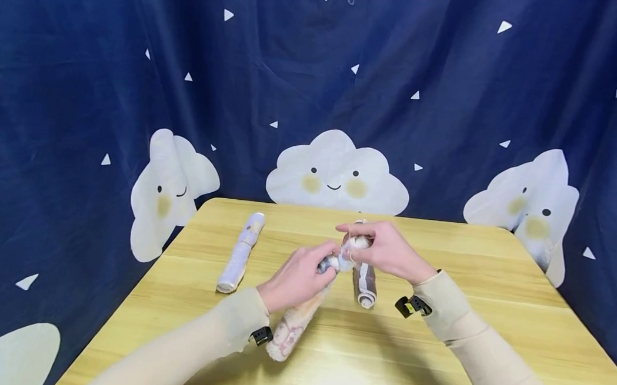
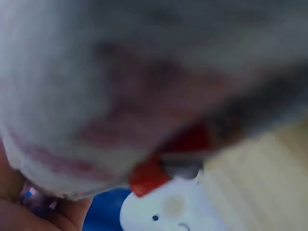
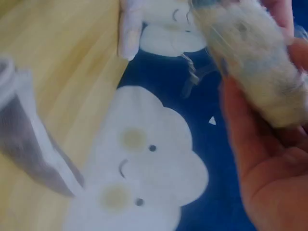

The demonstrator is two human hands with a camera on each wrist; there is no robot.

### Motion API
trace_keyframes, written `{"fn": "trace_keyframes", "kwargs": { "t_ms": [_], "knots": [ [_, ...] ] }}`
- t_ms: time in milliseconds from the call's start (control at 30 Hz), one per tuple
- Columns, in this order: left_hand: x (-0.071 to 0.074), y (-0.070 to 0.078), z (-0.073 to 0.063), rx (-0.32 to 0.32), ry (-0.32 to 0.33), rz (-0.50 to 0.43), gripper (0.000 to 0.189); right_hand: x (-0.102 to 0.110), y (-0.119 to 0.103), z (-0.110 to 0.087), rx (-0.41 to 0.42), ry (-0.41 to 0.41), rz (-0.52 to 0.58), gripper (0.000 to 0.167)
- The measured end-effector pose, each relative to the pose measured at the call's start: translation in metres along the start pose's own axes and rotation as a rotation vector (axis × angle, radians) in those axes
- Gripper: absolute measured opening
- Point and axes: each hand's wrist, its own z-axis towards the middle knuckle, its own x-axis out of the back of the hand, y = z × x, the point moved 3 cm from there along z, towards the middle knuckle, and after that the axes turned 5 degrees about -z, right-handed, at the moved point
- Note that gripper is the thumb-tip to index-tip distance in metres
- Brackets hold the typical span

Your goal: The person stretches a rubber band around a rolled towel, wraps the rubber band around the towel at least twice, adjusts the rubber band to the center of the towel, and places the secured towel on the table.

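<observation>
Person's left hand (image 1: 298, 277): forearm angled in from the near left, fingers curled round a cream-and-pink roll (image 1: 290, 331), held over the middle of the wooden table (image 1: 495, 266), pink end toward the near edge. Right hand (image 1: 387, 250): forearm slanting in from the near right, thumb and fingers bent about the roll's far end; exact grip cannot be told. Brown-and-white roll (image 1: 364, 285): beneath the right hand, extending toward the far edge. Lavender roll (image 1: 240, 253): lengthwise near the left edge.
</observation>
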Motion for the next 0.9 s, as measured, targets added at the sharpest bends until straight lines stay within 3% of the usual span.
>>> {"fn": "trace_keyframes", "kwargs": {
  "t_ms": [167, 300, 400, 500, 700, 900],
  "knots": [
    [0.003, 0.002, 0.000, -0.056, -0.045, 0.045, 0.019, 0.001, -0.008, 0.001, 0.065, -0.129, -0.144, 0.032],
    [0.000, 0.000, -0.002, -0.028, -0.062, 0.006, 0.018, 0.000, -0.011, 0.001, 0.065, -0.156, -0.144, 0.024],
    [-0.001, -0.004, -0.004, 0.023, -0.039, -0.054, 0.018, 0.002, -0.009, -0.002, 0.012, -0.121, -0.101, 0.018],
    [-0.003, -0.008, -0.004, 0.032, 0.000, -0.095, 0.020, 0.004, -0.006, -0.006, -0.022, -0.094, -0.054, 0.016],
    [-0.004, -0.012, -0.006, -0.050, -0.012, -0.117, 0.034, 0.010, -0.001, -0.012, -0.003, -0.087, 0.022, 0.025],
    [-0.003, -0.004, -0.005, -0.136, -0.084, 0.013, 0.059, 0.017, 0.004, -0.021, -0.054, -0.094, 0.141, 0.029]
  ]
}}
